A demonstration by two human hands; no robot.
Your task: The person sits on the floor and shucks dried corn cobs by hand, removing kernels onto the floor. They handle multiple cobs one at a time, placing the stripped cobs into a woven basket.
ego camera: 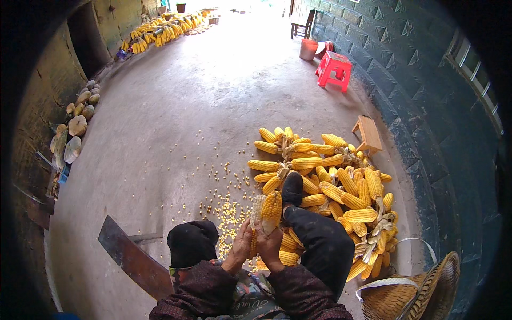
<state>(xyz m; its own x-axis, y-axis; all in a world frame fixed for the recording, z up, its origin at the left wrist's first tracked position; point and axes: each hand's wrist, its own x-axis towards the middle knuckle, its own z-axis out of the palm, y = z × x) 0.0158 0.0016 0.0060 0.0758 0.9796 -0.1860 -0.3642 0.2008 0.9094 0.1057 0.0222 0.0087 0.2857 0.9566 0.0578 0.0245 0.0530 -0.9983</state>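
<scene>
My two hands are close together above my lap. In my left hand (239,247) is a corn cob (257,208), pale and bare over its upper part, with yellow kernels lower down. My right hand (269,244) grips a yellow corn ear (272,208) whose lower end shows a whitish patch. The cob and the ear stand upright, side by side and touching; my fingers hide their lower ends. Loose kernels (228,218) are scattered over the floor below and left of my hands. A heap of corn ears (332,192), some tied by their husks, lies around my right foot.
A woven basket (400,294) with a pale strap stands at lower right. A wooden bench (134,262) extends to my left. Beyond the heap are a small wooden stool (369,134), a red plastic stool (336,66) and a bucket (308,49). Pumpkins (77,125) line the left wall.
</scene>
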